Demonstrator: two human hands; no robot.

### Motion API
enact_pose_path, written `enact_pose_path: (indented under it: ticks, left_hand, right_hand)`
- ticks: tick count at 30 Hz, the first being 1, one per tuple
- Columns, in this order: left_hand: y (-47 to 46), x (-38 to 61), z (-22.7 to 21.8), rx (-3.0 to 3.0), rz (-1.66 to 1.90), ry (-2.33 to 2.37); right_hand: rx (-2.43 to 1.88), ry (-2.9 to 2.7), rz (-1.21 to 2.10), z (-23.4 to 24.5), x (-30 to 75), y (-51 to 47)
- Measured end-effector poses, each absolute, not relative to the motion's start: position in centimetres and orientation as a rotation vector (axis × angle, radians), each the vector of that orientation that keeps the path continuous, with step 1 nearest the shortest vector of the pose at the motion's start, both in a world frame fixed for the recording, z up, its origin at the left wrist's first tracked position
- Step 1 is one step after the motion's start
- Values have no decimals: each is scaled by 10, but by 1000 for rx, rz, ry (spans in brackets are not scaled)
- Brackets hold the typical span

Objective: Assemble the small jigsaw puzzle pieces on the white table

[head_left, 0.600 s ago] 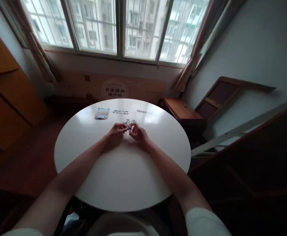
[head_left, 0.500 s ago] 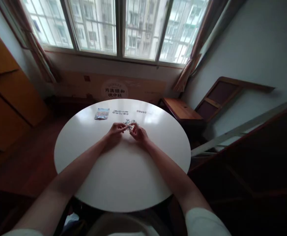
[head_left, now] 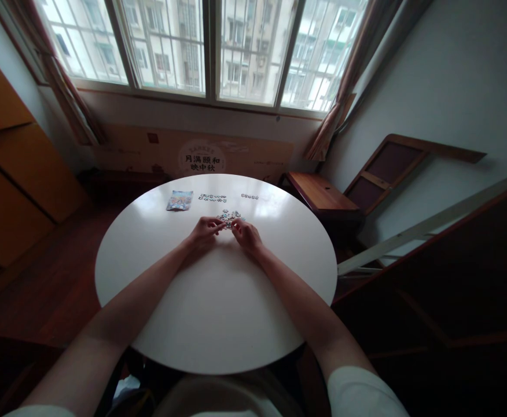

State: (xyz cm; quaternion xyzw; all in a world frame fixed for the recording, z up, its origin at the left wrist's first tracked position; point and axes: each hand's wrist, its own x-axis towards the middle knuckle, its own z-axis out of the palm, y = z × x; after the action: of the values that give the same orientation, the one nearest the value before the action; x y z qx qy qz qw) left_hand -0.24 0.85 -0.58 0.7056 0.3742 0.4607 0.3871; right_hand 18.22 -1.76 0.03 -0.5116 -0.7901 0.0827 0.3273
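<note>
Both my hands rest on a round white table (head_left: 219, 313), near its middle. My left hand (head_left: 205, 230) is pinched, fingertips at a small heap of tiny pieces (head_left: 231, 216). My right hand (head_left: 245, 233) is pinched too, its fingertips meeting the left hand's at the heap's near edge. What the fingers hold is too small to make out. Farther back lie two short rows of small pieces, a left row (head_left: 212, 198) and a right row (head_left: 249, 197), and a small colourful packet (head_left: 179, 200).
A wide window (head_left: 205, 46) with curtains runs behind the table. A cardboard sheet with printed characters (head_left: 199, 156) leans below it. A wooden side table (head_left: 320, 194) and a leaning wooden frame (head_left: 392, 168) stand at the right, an orange cabinet (head_left: 14, 174) at the left.
My hands have stayed at the heap; the fingers have shifted only slightly. The view has tilted a little.
</note>
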Motion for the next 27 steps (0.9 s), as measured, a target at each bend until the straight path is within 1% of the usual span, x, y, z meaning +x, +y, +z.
enact_pose_path:
  ticks: [6, 17, 23, 27]
  left_hand:
    - [7, -2, -2, 1765, 1192, 967]
    - [10, -2, -6, 1789, 1174, 957]
    - [8, -2, -5, 1798, 1174, 959]
    - [6, -1, -2, 1777, 1177, 972]
  right_hand:
    - [-1227, -2045, 163, 2, 183, -18]
    - [-1035, -2106, -66, 4, 188, -17]
    - [-1006, -2183, -190, 4, 188, -18]
    - [-1023, -2205, -199, 4, 188, -17]
